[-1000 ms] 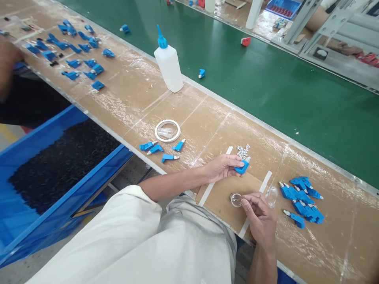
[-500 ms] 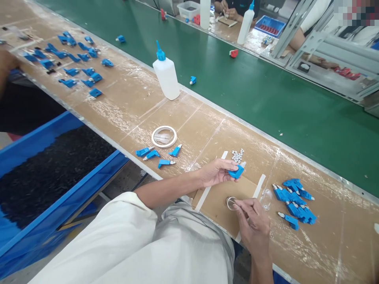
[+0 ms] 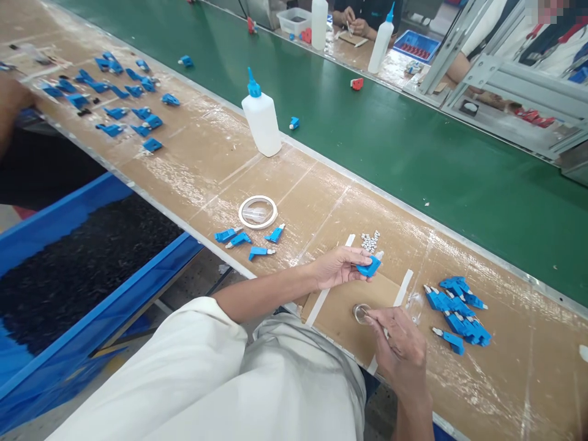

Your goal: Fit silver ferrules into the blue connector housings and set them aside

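Observation:
My left hand (image 3: pixel 337 267) pinches a small blue plastic connector (image 3: pixel 369 266) just above the brown worktop, beside a little heap of tiny grey metal pieces (image 3: pixel 370 241). My right hand (image 3: pixel 397 343) is closed on a thin stick whose tip reaches into a small clear round dish (image 3: pixel 359 312) on a taped cardboard pad (image 3: pixel 342 306). A pile of several blue connectors (image 3: pixel 457 312) lies to the right of that hand.
A white glue bottle with a blue nozzle (image 3: pixel 261 120) stands at the edge of the green conveyor belt (image 3: pixel 413 141). A tape roll (image 3: pixel 258 212) and three blue connectors (image 3: pixel 248 239) lie left of my hands. More connectors (image 3: pixel 114 92) lie far left, near another person's hand (image 3: pixel 10 101). A blue bin of black parts (image 3: pixel 68 269) sits below.
The view has shifted slightly. Both hands stay in nearly the same place, the left still holding the connector and the right still at the dish.

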